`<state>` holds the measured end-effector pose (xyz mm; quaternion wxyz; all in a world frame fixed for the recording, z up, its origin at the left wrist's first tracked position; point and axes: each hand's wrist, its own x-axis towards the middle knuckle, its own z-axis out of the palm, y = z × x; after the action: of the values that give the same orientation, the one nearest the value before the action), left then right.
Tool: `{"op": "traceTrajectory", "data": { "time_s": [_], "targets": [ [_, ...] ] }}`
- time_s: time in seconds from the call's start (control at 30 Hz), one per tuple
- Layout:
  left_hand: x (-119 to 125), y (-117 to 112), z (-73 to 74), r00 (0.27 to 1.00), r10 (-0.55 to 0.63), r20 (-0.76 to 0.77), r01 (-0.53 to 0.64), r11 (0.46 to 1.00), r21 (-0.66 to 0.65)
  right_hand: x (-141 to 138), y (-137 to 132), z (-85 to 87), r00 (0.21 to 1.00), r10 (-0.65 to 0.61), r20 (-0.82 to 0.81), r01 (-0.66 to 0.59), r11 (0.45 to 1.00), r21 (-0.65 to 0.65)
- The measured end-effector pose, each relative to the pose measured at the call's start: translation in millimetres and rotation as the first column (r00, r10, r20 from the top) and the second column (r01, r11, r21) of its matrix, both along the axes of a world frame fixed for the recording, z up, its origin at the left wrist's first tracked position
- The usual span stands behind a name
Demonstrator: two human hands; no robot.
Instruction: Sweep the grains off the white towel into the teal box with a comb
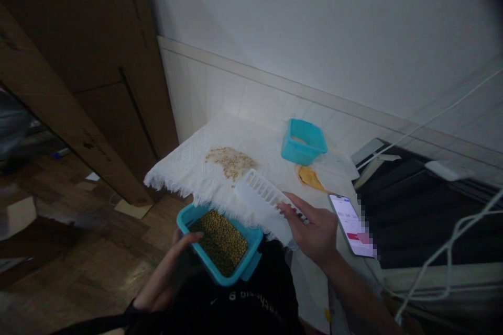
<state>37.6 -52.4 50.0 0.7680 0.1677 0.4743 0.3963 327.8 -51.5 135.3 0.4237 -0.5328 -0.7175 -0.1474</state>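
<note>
My left hand [176, 261] grips the left side of a turquoise plastic container [257, 239], thumb over its rim. Inside lie yellowish beans [222, 238] and, along the near left, darker green ones. The container is below the table's fringed edge, close to my body. My right hand [314, 225] is closed around the near end of a white slotted plastic tray [257, 196], held slanted over the cloth. Just beyond the tray's far end, a loose patch of small tan grains or beans [231, 159] is spread on the white cloth [188, 159].
A second turquoise container [302, 146] stands at the back of the table, with something pale inside. Near it lies an orange-yellow piece [310, 177]. A lit phone [351, 225] rests on the right. White cables [448, 251] hang at far right; large cardboard boxes [98, 63] stand left.
</note>
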Motion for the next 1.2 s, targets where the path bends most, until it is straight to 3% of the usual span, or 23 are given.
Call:
{"op": "traceTrajectory", "data": {
  "time_s": [0.33, 0.57, 1.2],
  "targets": [
    [0, 1, -0.8, 1.000, 0.010, -0.023, -0.010, 1.000, 0.006, 14, 13, -7.0, 0.983, -0.101, -0.150, 0.084, 0.989, -0.121],
    [1, 0, 2.6, 1.000, 0.021, -0.003, -0.021, 1.000, -0.016, 20, 15, -10.0, 0.975, -0.190, -0.116, 0.184, 0.981, -0.058],
    [-1, 0, 1.1, 1.000, 0.026, -0.006, -0.026, 1.000, 0.003, -4, 28, -15.6, 0.992, -0.091, -0.082, 0.086, 0.994, -0.062]
  ]
}}
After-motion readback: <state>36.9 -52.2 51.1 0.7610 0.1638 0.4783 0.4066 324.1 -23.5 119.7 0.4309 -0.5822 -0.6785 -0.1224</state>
